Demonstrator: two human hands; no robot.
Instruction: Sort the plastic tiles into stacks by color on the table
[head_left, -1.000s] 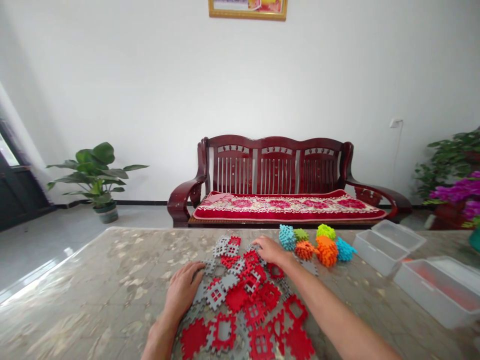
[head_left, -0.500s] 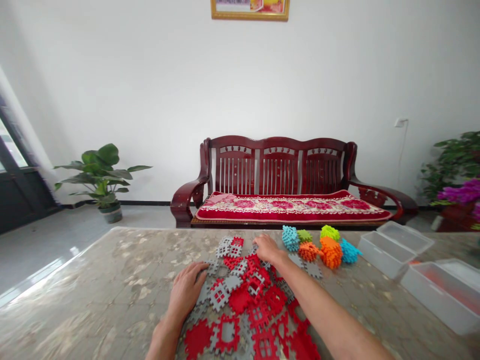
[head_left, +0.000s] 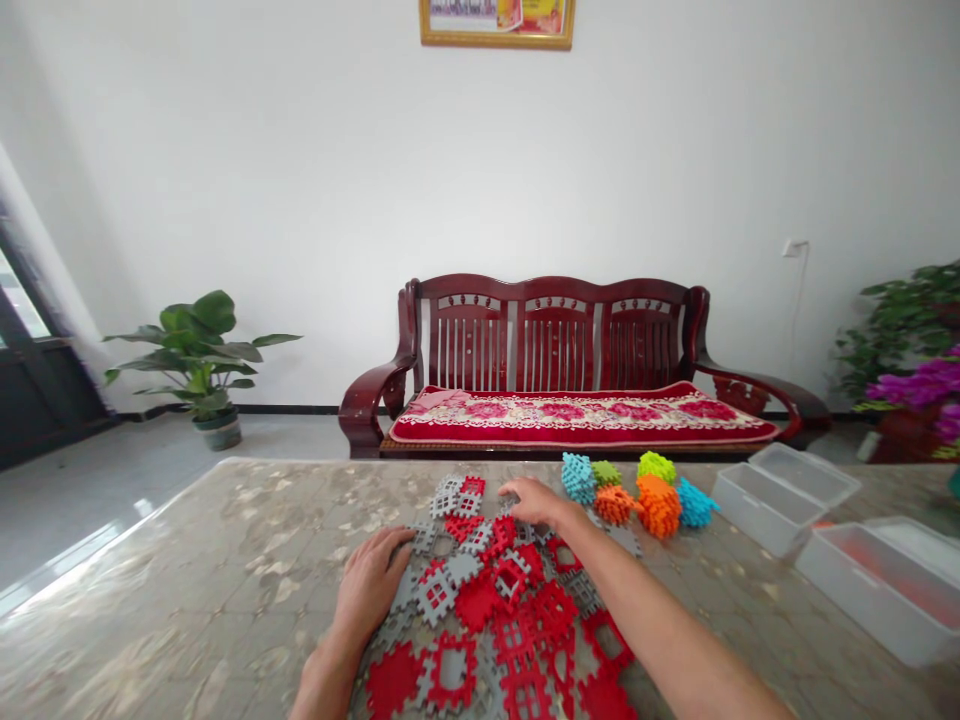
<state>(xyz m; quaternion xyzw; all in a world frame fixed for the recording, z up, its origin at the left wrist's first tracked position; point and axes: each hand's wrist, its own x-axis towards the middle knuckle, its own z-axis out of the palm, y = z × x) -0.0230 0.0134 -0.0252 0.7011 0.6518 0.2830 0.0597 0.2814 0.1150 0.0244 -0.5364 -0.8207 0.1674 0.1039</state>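
Note:
Red and grey notched plastic tiles [head_left: 478, 600] lie spread in a loose, overlapping pile between my forearms, some with window-like openings. My left hand [head_left: 375, 572] rests along the pile's left edge, fingers apart, touching grey tiles and gripping nothing. Over the far right part of the pile, my right hand [head_left: 529, 500] has its fingers bent downward; what lies under the fingertips is hidden. Left of that hand, several grey window tiles and a red one [head_left: 472, 486] lie together at the far end of the pile.
Right of the pile stand stacks of blue [head_left: 578, 477], orange [head_left: 659, 506] and lime pieces [head_left: 656, 467]. Farther right are two translucent boxes [head_left: 765, 508], [head_left: 877, 590] with orange pieces in the nearer one. A wooden bench [head_left: 559, 330] stands behind the table [head_left: 187, 580].
My right hand has shifted slightly left over the far side of the pile, and a few red tiles near my right forearm lie differently. My left hand stays in place.

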